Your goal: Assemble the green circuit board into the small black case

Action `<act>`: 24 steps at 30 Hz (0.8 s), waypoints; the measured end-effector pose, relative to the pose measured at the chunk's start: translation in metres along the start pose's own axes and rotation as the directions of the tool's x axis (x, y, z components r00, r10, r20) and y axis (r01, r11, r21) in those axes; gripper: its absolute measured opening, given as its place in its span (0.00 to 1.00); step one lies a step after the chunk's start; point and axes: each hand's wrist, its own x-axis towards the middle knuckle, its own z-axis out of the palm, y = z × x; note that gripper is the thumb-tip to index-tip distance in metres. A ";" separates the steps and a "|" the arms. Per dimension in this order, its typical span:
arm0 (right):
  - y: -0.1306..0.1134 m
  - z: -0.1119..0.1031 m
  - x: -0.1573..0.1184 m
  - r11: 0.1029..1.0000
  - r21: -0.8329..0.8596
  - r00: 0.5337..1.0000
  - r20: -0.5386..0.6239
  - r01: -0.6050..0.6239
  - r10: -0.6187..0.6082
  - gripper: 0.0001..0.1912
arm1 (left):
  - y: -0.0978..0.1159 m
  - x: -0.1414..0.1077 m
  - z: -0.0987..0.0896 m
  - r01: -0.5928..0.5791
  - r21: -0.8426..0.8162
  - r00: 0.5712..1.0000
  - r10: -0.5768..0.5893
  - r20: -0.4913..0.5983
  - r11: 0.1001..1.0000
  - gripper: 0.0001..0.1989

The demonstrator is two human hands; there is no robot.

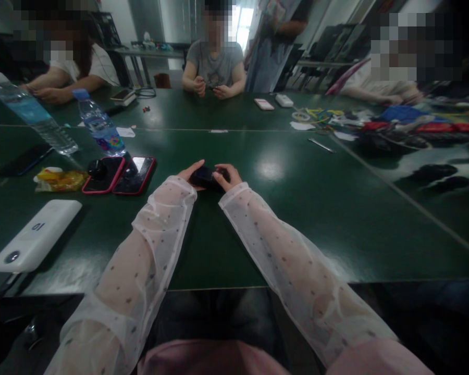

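A small dark, boxy object (207, 178) is held low over the green table, straight in front of me. My left hand (191, 172) is closed around its left end, with the thumb along the top edge. At the other end, my right hand (229, 178) curls over it, thumb on the near side and fingers behind. The dark colour hides its details, so its exact kind cannot be made out. Sheer white dotted sleeves cover both forearms.
Left of my hands lie two red-edged phones (135, 175), a yellow wrapper (60, 179) and a white power bank (37, 234). Water bottles (99, 125) stand behind them. Tangled cables (316, 117) lie far right, near a thin metal tool (321, 145). Several people sit around the table.
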 end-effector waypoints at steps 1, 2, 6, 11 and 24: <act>-0.002 0.001 -0.001 0.998 -0.035 0.999 0.011 0.050 -0.050 0.30 | 0.000 0.002 -0.001 0.009 0.016 1.000 -0.009 0.008 1.000 0.27; -0.004 0.001 -0.001 0.993 -0.072 0.995 0.033 0.091 -0.089 0.33 | 0.000 0.004 -0.001 0.016 0.025 1.000 -0.017 0.016 1.000 0.28; -0.002 0.004 0.001 0.968 -0.199 0.984 0.122 0.155 -0.132 0.35 | 0.001 0.012 -0.005 0.044 0.024 0.998 -0.045 0.042 0.999 0.32; 0.002 0.005 0.002 0.978 -0.168 0.990 0.097 0.120 -0.105 0.31 | 0.002 0.012 -0.010 0.068 0.015 0.993 -0.070 0.096 0.998 0.32; 0.004 -0.035 0.016 0.993 0.060 0.982 -0.152 -0.101 0.110 0.33 | 0.002 0.002 -0.003 0.040 0.002 0.985 -0.040 0.170 0.999 0.26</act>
